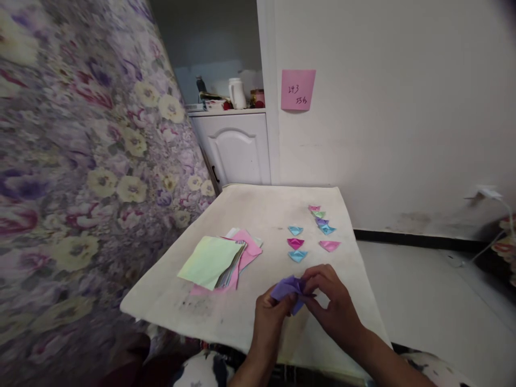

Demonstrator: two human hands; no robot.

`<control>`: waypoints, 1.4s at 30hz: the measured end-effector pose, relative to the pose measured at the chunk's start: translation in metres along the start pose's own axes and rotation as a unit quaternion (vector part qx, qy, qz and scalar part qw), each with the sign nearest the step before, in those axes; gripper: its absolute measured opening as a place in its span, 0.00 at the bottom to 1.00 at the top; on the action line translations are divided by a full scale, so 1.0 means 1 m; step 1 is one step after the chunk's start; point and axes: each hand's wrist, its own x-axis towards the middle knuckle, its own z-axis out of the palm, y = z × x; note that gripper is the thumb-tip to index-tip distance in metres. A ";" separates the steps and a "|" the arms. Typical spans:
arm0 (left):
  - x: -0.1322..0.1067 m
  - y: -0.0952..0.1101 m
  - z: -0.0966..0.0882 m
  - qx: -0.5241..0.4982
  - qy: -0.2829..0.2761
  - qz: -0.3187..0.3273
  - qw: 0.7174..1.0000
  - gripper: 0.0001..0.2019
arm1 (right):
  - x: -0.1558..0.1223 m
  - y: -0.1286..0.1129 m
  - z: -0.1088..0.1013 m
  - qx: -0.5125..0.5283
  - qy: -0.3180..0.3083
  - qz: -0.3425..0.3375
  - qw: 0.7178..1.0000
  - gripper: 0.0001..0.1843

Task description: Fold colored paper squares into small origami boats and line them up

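Left hand (268,322) pinches the purple paper (281,290), probably just steadying it for the right hand (332,303) nipping its edge, folded bits (295,243) beyond it.

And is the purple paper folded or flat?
Folded. The purple paper shows overlapping layers and angled edges, held by the left hand and right hand; its exact shape is partly hidden.

Fingers (324,279) hide part of the purple paper (285,289), and the bottom edge crops both forearms (385,352).
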 end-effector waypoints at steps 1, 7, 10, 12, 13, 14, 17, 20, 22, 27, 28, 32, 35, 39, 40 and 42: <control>0.000 0.000 0.000 -0.002 0.000 0.000 1.000 0.09 | 0.000 0.000 0.000 -0.007 -0.001 -0.008 1.000 0.09; -0.001 0.004 0.002 -0.017 0.012 -0.013 1.000 0.10 | -0.002 0.002 0.002 -0.004 0.027 0.009 1.000 0.09; -0.002 0.006 0.003 -0.017 0.010 -0.019 1.000 0.11 | -0.003 0.001 0.004 0.002 0.034 0.067 0.997 0.10; -0.002 0.006 0.003 -0.023 0.003 -0.022 0.999 0.11 | -0.003 0.001 0.005 0.008 0.021 0.090 0.996 0.11; -0.001 0.005 0.003 -0.026 -0.001 -0.025 0.999 0.11 | -0.003 0.001 0.006 0.010 0.012 0.093 0.996 0.11; -0.001 0.004 0.003 -0.029 -0.004 -0.029 0.999 0.11 | -0.002 0.001 0.007 0.009 0.002 0.091 0.996 0.10; -0.001 0.000 0.003 -0.034 -0.002 -0.051 0.998 0.10 | -0.002 0.004 0.009 -0.012 -0.026 0.059 0.998 0.07; -0.003 -0.003 0.002 -0.031 0.002 -0.078 0.996 0.10 | -0.005 0.009 0.011 -0.046 -0.035 0.016 0.998 0.10; -0.004 -0.003 0.002 -0.035 0.001 -0.093 0.995 0.10 | -0.007 0.013 0.011 -0.063 -0.034 -0.014 0.997 0.12; -0.006 0.004 0.003 -0.112 -0.028 -0.123 0.986 0.07 | -0.011 0.019 0.010 -0.101 -0.041 -0.086 0.990 0.13; -0.006 0.005 0.002 -0.125 -0.035 -0.131 0.983 0.07 | -0.011 0.019 0.009 -0.108 -0.046 -0.098 0.988 0.13; -0.004 0.008 -0.002 -0.199 -0.073 -0.146 0.966 0.09 | -0.010 0.019 0.005 -0.129 -0.065 -0.127 0.981 0.13; -0.001 0.010 -0.007 -0.280 -0.098 -0.171 0.940 0.12 | -0.010 0.020 0.003 -0.145 -0.088 -0.147 0.975 0.13; -0.001 0.013 -0.008 -0.268 -0.115 -0.185 0.938 0.21 | -0.011 0.020 0.002 -0.161 -0.113 -0.165 0.967 0.17; -0.002 0.013 -0.008 -0.248 -0.114 -0.170 0.947 0.20 | -0.011 0.019 0.002 -0.164 -0.121 -0.168 0.965 0.18; -0.003 0.012 -0.007 -0.215 -0.108 -0.138 0.961 0.17 | -0.011 0.016 0.000 -0.166 -0.141 -0.165 0.962 0.19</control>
